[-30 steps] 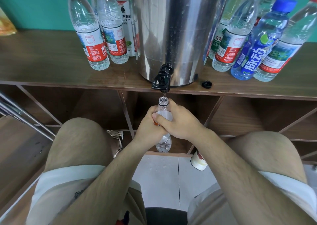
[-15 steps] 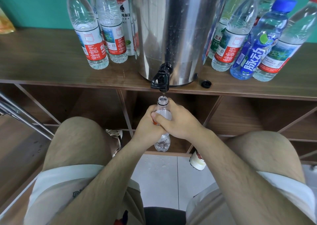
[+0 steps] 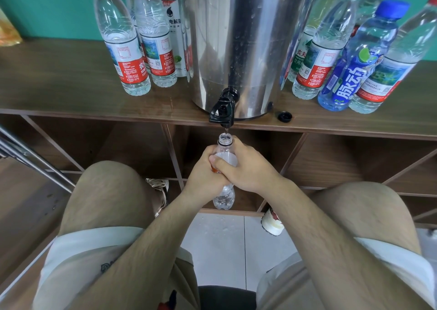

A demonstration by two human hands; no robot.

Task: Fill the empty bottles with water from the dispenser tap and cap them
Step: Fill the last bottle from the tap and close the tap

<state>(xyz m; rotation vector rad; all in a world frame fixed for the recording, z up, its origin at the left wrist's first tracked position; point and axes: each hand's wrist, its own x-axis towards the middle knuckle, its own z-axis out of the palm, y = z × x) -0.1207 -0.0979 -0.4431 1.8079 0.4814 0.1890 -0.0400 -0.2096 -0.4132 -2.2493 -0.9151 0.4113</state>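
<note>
- Head view, position: open bottle (image 3: 223, 197) is held upright below the shelf (image 3: 59, 85) edge, its mouth directly under the black tap (image 3: 222, 112) of the steel dispenser (image 3: 236, 37). There is a small gap between spout and mouth; they do not touch.
- Head view, grip: left hand (image 3: 203, 167) and right hand (image 3: 250, 170) both wrap the bottle's middle. The fingers are curled and pressed together, and the right hand's lie over the left's. Neck and base show above and below the hands.
- Head view, flow: a thin thread of water seems to run from spout to mouth. The fill level is hidden behind the hands, so I cannot tell it.
- Judgement, technique: hold the mouth centred under the spout and the bottle vertical. Squeeze lightly, because a thin plastic wall would buckle and push water out as the level rises.
- Judgement, monitoring: watch the neck, the only clear section above the hands, and stop short of the rim to leave room for capping.
- Judgement, risk: neither hand is on the tap lever, so one hand must let go to shut it. The other should then have firm hold of the full weight.
- Head view, next item: a loose black cap (image 3: 284, 116) lies on the shelf just right of the dispenser base, probably this bottle's.
- Head view, surroundings: capped bottles (image 3: 123, 49) stand on both sides of the dispenser. Droplets lie on the floor tile (image 3: 212, 224) below.
</note>
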